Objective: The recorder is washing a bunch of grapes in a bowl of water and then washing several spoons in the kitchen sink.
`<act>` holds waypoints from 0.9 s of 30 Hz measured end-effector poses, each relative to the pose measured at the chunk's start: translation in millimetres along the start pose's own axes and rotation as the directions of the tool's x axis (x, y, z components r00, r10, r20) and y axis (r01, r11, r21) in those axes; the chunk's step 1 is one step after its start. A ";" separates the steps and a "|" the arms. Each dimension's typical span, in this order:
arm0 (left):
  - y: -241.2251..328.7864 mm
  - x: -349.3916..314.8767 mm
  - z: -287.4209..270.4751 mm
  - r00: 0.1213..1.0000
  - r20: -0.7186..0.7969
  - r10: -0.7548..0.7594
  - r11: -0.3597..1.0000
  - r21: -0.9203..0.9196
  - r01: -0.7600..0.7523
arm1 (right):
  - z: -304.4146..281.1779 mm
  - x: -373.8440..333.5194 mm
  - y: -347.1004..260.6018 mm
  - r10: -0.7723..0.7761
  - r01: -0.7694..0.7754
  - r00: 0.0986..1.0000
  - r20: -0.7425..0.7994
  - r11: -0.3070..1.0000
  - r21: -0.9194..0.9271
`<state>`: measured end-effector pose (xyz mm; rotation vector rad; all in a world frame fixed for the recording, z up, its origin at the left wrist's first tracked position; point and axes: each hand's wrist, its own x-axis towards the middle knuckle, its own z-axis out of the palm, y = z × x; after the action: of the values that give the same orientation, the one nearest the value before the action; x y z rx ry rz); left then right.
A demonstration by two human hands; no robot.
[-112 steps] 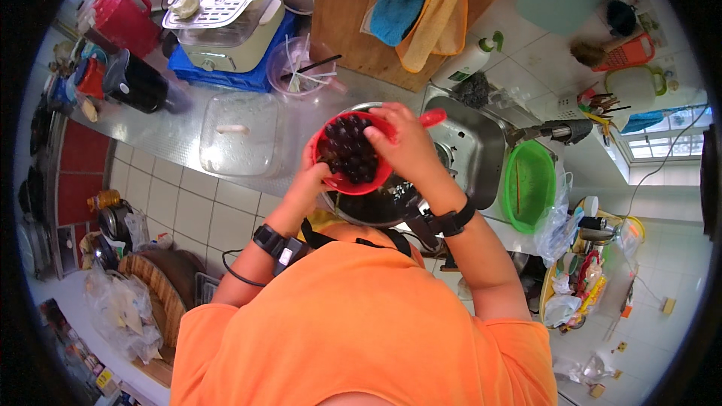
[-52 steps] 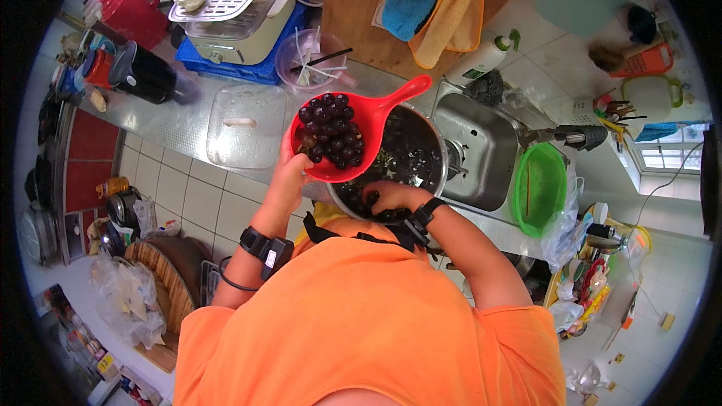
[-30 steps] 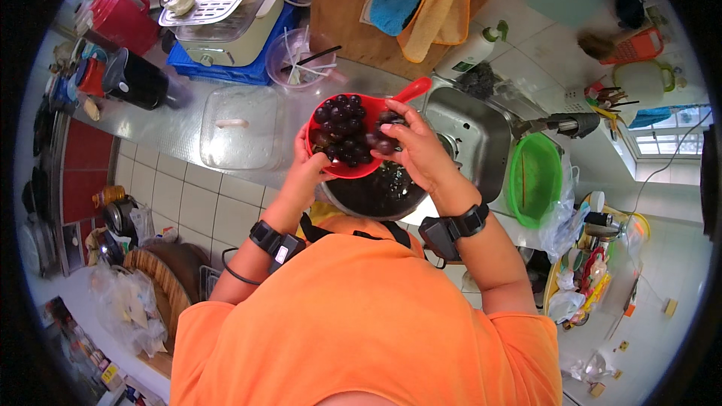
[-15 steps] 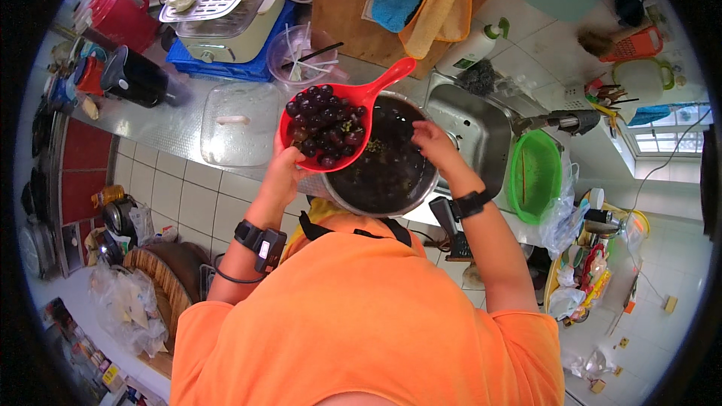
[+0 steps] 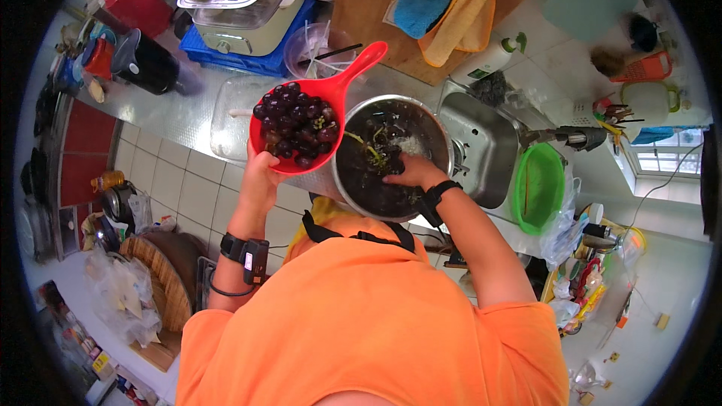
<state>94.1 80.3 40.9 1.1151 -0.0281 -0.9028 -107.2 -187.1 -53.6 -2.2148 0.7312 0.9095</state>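
My left hand (image 5: 261,173) grips the lower rim of a red plastic scoop (image 5: 361,66), whose handle points to the far right. Dark purple grapes (image 5: 297,124) fill its bowl, with small green stem bits among them. To the right is a round metal pot (image 5: 450,146) of dark liquid. Inside it my right hand (image 5: 417,173) is closed around a clump of wet green grape stems (image 5: 370,152); its fingertips are partly hidden by the clump and liquid. Ripples catch the light beside this hand.
A steel sink (image 5: 485,139) adjoins the pot on the right, with a green basin (image 5: 538,188) beyond. Behind the scoop are a clear tub (image 5: 301,49) and an electric cooker (image 5: 252,30). A transparent lid (image 5: 226,124) lies left of the scoop.
My left hand has moved the scoop of grapes left, off the pot's edge. My right hand has gone from above the pot's right side down into it, and green stems now show there.
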 end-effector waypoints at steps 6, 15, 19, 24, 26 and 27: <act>-2.6 0.7 -0.8 1.000 0.013 0.000 1.000 -0.015 0.000 | 31.1 -1.2 -37.4 -0.034 0.016 0.945 0.324 0.998 0.058; -13.6 7.1 10.0 0.998 0.049 -0.029 0.999 -0.030 0.030 | 45.3 7.7 -20.4 -0.149 0.072 0.936 0.319 0.968 0.242; -15.5 9.8 15.3 0.996 0.078 -0.052 0.998 -0.022 0.053 | 23.6 -12.7 -18.7 -0.148 -0.044 0.901 0.408 0.904 0.426; -22.7 14.9 23.3 0.995 0.082 -0.049 0.999 0.016 0.048 | 6.7 -30.7 0.3 -0.135 -0.067 0.972 0.194 0.630 0.774; -24.8 14.9 31.2 0.996 0.080 -0.047 0.999 0.029 0.045 | -1.5 -34.4 7.8 -0.117 -0.021 0.990 0.083 0.454 0.891; -24.5 14.7 37.5 0.994 0.095 -0.045 0.998 0.037 0.042 | -7.9 -39.6 6.5 -0.117 -0.018 0.990 0.079 0.451 0.892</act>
<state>72.2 39.2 33.7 1.1076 -0.0995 -0.9975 -132.5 -187.1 -21.5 -1.1763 0.8161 0.4245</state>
